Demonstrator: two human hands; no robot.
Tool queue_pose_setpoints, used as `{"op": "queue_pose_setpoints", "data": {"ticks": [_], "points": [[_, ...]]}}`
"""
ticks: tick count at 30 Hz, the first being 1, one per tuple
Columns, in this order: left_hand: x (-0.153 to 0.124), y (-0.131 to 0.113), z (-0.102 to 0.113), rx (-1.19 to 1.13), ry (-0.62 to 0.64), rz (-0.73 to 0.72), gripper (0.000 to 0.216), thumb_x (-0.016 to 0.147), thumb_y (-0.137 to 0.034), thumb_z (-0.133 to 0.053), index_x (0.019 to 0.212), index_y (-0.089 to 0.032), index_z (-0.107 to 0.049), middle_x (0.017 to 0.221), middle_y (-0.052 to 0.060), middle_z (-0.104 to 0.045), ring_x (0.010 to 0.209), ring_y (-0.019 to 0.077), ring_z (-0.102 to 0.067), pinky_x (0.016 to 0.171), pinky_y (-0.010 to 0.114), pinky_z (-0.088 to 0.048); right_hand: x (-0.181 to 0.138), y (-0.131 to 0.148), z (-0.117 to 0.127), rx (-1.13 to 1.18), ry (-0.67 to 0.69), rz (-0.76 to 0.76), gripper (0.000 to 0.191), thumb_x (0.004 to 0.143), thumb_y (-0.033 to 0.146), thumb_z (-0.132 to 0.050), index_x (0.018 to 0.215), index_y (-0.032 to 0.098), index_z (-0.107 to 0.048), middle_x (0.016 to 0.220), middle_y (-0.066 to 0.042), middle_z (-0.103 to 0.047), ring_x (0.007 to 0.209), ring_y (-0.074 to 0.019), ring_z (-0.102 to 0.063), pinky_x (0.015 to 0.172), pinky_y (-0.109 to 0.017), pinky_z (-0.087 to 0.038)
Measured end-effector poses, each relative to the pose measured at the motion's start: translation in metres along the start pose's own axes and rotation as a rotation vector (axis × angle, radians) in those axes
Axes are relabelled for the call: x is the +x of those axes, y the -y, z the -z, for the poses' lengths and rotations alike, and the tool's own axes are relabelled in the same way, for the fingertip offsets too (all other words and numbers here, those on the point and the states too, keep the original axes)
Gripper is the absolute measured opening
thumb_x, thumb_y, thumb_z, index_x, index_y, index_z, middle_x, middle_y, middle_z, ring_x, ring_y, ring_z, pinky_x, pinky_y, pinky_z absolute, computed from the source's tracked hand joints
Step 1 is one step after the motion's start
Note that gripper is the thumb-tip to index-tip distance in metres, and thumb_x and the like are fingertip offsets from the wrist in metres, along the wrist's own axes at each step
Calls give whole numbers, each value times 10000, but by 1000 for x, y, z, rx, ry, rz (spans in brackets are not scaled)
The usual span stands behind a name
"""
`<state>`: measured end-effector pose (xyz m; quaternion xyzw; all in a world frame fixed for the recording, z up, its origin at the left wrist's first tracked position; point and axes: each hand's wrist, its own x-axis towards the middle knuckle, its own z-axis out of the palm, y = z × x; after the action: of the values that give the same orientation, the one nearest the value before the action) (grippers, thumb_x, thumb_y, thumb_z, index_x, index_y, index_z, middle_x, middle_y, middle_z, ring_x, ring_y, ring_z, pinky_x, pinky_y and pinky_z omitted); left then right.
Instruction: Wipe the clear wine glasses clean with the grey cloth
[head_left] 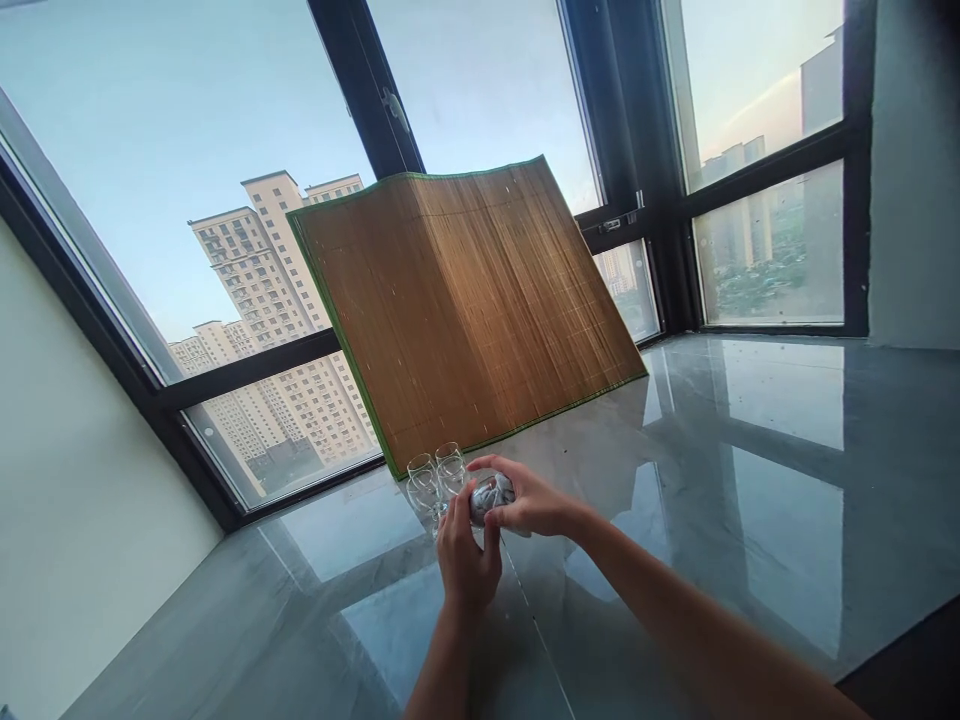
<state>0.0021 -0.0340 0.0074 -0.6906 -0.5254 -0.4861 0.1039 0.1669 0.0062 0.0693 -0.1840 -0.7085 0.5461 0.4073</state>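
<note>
A small rounded bundle [491,497], grey and crumpled on its surface, is held between my two hands. I cannot make out whether it is cloth, plastic or a wrapped glass. My left hand [466,558] closes on its left and near side, thumb raised. From the right, my right hand [529,500] curves its fingers over the far side, with the thumb at the near side. Just beyond my left fingers stand clear stemmed glasses, one at the left [422,480] and one at the right [450,465]; my fingers partly hide their lower parts.
Behind the glasses, a brown bamboo mat [465,310] with green edging leans against the dark window frame [615,150]. The glossy grey marble surface [675,580] reflects the windows. A pale wall [90,480] borders it on the left.
</note>
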Motion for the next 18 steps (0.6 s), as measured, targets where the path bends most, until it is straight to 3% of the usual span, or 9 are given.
{"op": "queue_pose_setpoints", "data": {"ticks": [7, 11, 15, 18], "points": [[3, 0, 3, -118, -17, 95, 457, 943, -451, -522, 1338, -221, -537, 1237, 144, -657, 1020, 274, -649, 770, 353, -509, 4, -3, -10, 147, -139, 45, 558, 659, 235, -773, 1184, 186, -590, 818, 19, -625, 655, -123, -597, 570, -235, -485], [2, 1, 0, -192, -36, 136, 460, 947, -477, -505, 1329, -223, -541, 1243, 133, -648, 1027, 260, -636, 792, 348, -498, 7, -8, -17, 85, -245, 103, 465, 673, 260, -764, 1108, 195, -612, 793, 28, -594, 632, -112, -556, 574, -240, -464], [0, 1, -3, -268, -48, 199, 468, 963, -522, -451, 1290, -208, -568, 1011, 81, -681, 851, 214, -628, 761, 325, -476, 12, -11, -8, -22, -492, 199, 319, 718, 328, -741, 985, 193, -632, 796, 10, -579, 642, -115, -529, 588, -245, -456], [0, -1, -4, -327, -98, 287, 507, 951, -583, -435, 1241, -196, -589, 829, 29, -629, 712, 181, -571, 687, 297, -446, 16, -14, 5, -33, -672, 230, 367, 715, 392, -745, 992, 188, -617, 787, -5, -592, 636, -128, -531, 576, -253, -453]]}}
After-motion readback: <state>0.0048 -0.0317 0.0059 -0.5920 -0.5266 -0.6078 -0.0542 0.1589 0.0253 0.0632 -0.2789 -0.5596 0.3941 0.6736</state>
